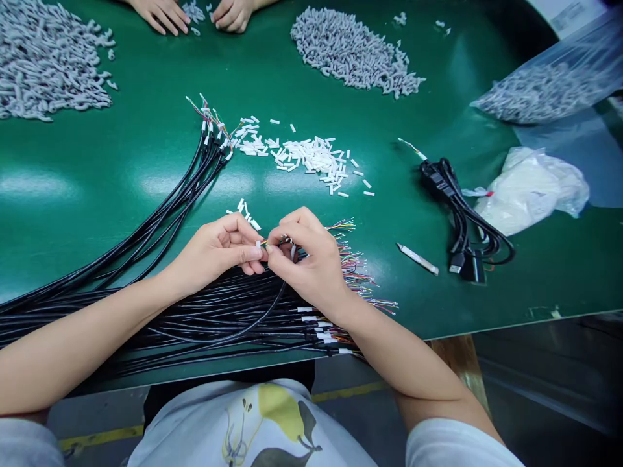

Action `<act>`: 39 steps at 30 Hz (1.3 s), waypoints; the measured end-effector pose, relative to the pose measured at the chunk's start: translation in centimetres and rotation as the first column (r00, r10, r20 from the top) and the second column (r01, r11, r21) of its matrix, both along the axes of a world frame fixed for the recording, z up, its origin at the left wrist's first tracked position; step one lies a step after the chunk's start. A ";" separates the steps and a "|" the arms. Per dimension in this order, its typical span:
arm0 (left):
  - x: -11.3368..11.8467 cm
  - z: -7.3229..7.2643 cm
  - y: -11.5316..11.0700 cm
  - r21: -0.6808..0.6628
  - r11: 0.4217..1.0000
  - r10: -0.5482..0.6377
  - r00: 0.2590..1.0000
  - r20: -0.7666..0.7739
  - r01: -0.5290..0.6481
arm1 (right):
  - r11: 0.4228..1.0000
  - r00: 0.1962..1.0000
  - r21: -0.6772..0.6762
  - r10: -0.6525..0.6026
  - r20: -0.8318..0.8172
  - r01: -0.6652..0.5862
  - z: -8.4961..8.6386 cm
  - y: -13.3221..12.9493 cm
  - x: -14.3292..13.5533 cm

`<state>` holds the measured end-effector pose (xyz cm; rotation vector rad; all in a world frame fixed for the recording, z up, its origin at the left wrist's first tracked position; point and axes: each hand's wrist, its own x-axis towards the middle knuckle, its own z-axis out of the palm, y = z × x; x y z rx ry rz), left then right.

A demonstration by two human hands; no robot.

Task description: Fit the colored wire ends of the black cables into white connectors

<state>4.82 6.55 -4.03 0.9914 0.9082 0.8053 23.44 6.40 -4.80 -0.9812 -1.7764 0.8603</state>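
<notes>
My left hand (221, 250) pinches a small white sleeve (259, 244) between thumb and fingertips. Thin coloured wires run from it toward my right hand (314, 263), whose fingers are closed around the end of a black cable. The fingers partly hide that cable end. Beneath both hands lies a thick bundle of black cables (209, 308), with coloured wire ends fanning out to the right. Some of those ends carry white sleeves (326, 337). Just beyond my hands are a few loose white sleeves (250, 217), with a larger pile of white sleeves (314, 157) farther back.
Several black cables (182, 188) curve away at the left. Piles of small grey parts (353, 48) lie farther back, near another person's hands (163, 13). At right are a coiled cable (457, 211), a white pen-like stick (417, 259), a white plastic bag (535, 188) and a clear bag of grey parts (549, 91).
</notes>
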 end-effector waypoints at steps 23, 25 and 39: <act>-0.3 -0.3 0.3 -0.030 0.982 0.186 0.981 0.047 -0.185 | 0.783 0.905 -0.580 -0.052 -0.422 -0.226 0.6 1.5 0.5; -0.2 -0.2 0.3 -0.031 0.982 0.188 0.981 0.045 -0.187 | 0.773 0.912 -0.588 -0.031 -0.409 -0.237 0.6 1.6 0.6; -0.2 0.1 0.3 -0.056 0.966 0.252 0.968 0.020 -0.251 | 0.708 0.910 -0.637 0.019 -0.414 -0.304 0.6 1.9 0.7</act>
